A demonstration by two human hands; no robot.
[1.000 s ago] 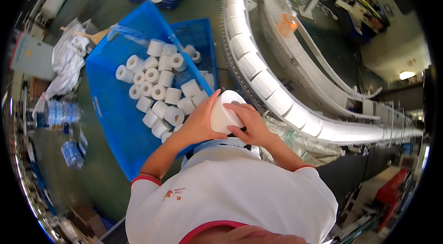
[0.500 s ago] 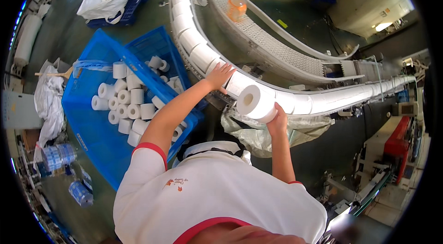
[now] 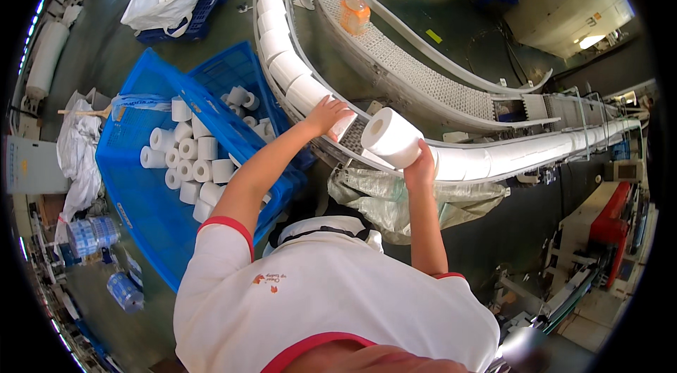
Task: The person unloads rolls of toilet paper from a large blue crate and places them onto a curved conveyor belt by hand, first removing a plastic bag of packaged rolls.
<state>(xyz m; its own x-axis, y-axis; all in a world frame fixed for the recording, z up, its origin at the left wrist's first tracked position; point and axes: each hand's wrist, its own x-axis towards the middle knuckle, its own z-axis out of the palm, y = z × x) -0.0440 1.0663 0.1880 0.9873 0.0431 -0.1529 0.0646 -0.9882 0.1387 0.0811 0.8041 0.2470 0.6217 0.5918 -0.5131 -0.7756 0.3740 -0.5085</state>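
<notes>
A curved conveyor [image 3: 356, 137] carries a line of white toilet paper rolls [image 3: 289, 66] lying end to end. My left hand [image 3: 327, 118] reaches across the roll at the end of the left stretch, its fingers and thumb spanning the roll near its end face. Just right of it, a short gap bares the belt. In my right hand [image 3: 421, 167] is a large toilet paper roll [image 3: 392, 137], gripped by its lower right end. This roll is tilted, its cored end facing left, above the conveyor; whether it touches the line beneath cannot be seen.
A blue crate [image 3: 141, 221] at my left holds many loose small rolls [image 3: 187, 149]; another blue crate [image 3: 236, 63] stands behind it. Beyond the line runs a second conveyor [image 3: 416, 80] bearing an orange bottle [image 3: 355, 13]. Crumpled plastic sheeting [image 3: 381, 200] hangs below the near conveyor.
A gap has opened in the row right of my left hand, baring the belt. The left fingers have curled more over the roll. The roll in my right hand has tilted and risen slightly.
</notes>
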